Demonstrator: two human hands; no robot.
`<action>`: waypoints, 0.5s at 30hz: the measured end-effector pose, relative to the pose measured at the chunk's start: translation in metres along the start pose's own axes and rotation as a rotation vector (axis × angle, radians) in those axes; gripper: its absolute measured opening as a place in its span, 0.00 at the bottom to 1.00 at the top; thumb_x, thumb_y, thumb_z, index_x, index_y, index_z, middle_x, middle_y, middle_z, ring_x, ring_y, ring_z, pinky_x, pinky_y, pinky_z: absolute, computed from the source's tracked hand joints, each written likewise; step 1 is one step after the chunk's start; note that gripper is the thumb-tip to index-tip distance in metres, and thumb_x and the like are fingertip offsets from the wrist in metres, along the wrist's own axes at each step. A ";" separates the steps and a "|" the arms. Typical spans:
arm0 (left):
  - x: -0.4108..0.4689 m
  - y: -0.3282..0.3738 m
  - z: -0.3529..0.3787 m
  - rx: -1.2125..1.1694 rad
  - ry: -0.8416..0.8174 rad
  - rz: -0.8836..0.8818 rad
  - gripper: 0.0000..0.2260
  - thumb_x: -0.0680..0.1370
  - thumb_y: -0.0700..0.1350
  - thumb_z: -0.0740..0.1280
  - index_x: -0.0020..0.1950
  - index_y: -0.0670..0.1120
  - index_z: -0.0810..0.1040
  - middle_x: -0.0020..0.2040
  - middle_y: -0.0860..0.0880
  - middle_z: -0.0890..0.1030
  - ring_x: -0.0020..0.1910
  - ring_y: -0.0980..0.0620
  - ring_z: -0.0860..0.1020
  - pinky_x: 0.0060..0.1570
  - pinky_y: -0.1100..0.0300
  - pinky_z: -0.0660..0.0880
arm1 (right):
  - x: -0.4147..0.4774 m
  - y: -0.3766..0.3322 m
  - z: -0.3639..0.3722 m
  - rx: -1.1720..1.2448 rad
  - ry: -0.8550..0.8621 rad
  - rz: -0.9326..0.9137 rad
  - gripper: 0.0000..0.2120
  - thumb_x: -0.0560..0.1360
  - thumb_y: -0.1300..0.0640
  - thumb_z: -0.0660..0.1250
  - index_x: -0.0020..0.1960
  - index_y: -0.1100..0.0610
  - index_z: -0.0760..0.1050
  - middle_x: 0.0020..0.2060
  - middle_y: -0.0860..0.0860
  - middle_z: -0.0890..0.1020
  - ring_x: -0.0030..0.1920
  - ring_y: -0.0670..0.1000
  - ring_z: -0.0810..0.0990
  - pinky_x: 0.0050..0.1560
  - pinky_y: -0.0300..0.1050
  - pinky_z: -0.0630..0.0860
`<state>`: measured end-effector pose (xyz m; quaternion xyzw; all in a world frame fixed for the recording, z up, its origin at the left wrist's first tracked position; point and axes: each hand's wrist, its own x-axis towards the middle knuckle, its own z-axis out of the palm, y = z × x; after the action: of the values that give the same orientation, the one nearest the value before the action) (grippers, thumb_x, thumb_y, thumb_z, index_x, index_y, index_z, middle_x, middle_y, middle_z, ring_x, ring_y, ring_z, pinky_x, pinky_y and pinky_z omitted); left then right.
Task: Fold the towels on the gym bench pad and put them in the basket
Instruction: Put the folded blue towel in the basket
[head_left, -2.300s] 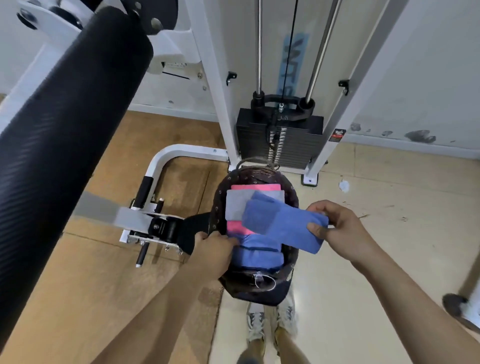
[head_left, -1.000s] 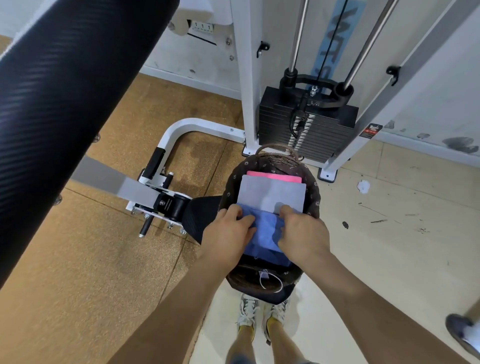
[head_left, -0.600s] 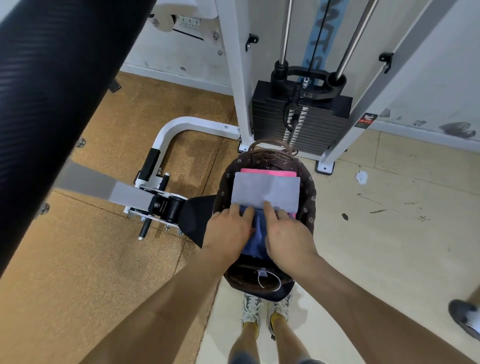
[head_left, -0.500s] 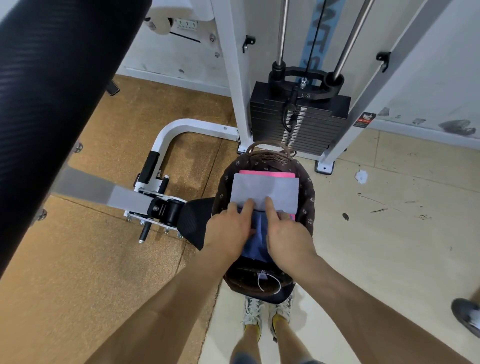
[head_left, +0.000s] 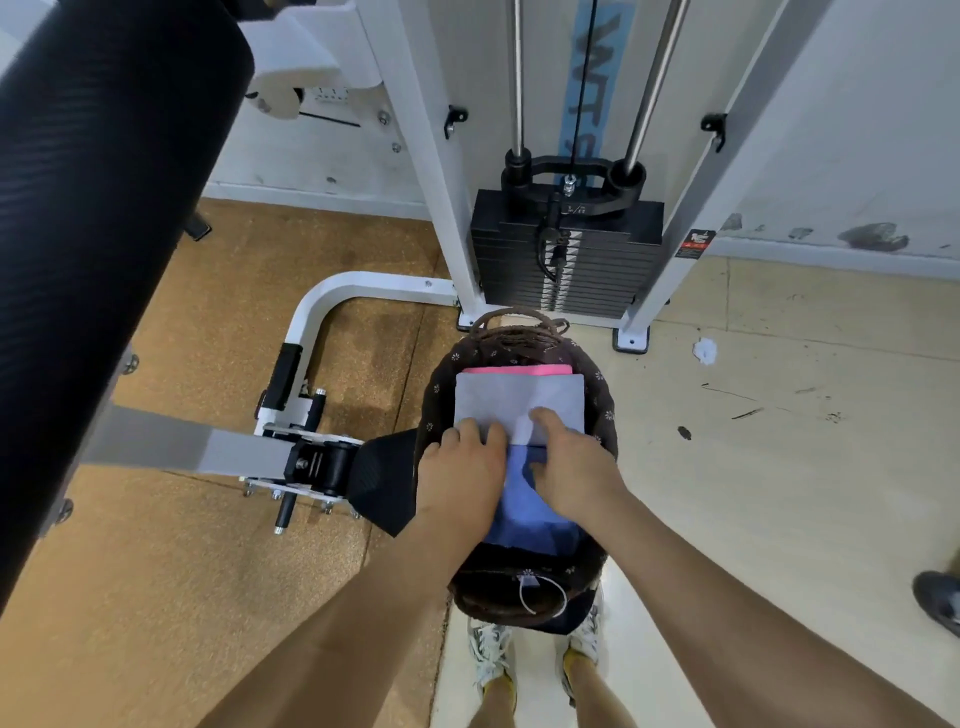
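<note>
A dark brown woven basket (head_left: 605, 410) stands on the floor in front of my feet. Inside it lie folded towels: a pink towel (head_left: 519, 369) at the far end, a grey towel (head_left: 511, 397) over it, and a blue towel (head_left: 524, 512) nearest me. My left hand (head_left: 462, 467) and my right hand (head_left: 571, 467) rest side by side on the blue towel, pressing it down with the fingertips reaching onto the grey towel's near edge. The black gym bench pad (head_left: 98, 218) fills the left side.
A white cable machine frame (head_left: 415, 130) with a black weight stack (head_left: 566, 260) stands just behind the basket. A white and black seat bracket (head_left: 306, 457) juts in from the left. Cork mat on the left, pale floor on the right, and another person's shoe (head_left: 940, 603) at the right edge.
My right hand brought the folded blue towel down into the basket, and both hands came together on it. Since then the fingers have slid slightly forward onto the grey towel.
</note>
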<state>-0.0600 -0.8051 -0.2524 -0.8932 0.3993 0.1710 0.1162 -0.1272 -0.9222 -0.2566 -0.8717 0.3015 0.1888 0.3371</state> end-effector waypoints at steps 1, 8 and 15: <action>-0.002 -0.001 -0.003 0.002 0.038 0.014 0.30 0.65 0.48 0.78 0.65 0.46 0.72 0.51 0.42 0.75 0.43 0.44 0.78 0.32 0.54 0.73 | 0.000 0.001 -0.005 0.131 -0.046 0.037 0.26 0.77 0.58 0.62 0.73 0.50 0.62 0.59 0.56 0.79 0.55 0.59 0.78 0.52 0.48 0.75; -0.003 -0.001 0.009 -0.036 -0.025 0.072 0.36 0.76 0.39 0.65 0.79 0.46 0.47 0.65 0.41 0.67 0.52 0.42 0.77 0.41 0.54 0.76 | -0.033 -0.015 -0.016 1.216 -0.136 0.386 0.21 0.77 0.64 0.60 0.65 0.44 0.72 0.40 0.53 0.80 0.40 0.51 0.77 0.42 0.43 0.78; -0.005 -0.012 0.007 -0.419 -0.041 0.053 0.28 0.79 0.41 0.62 0.77 0.50 0.56 0.64 0.43 0.68 0.55 0.43 0.75 0.49 0.53 0.74 | -0.040 -0.020 0.000 1.649 0.011 0.572 0.14 0.79 0.55 0.63 0.64 0.52 0.73 0.54 0.57 0.79 0.52 0.56 0.78 0.62 0.58 0.74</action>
<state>-0.0555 -0.7914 -0.2559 -0.8834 0.3757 0.2715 -0.0684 -0.1441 -0.8944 -0.2256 -0.2415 0.5510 -0.0163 0.7987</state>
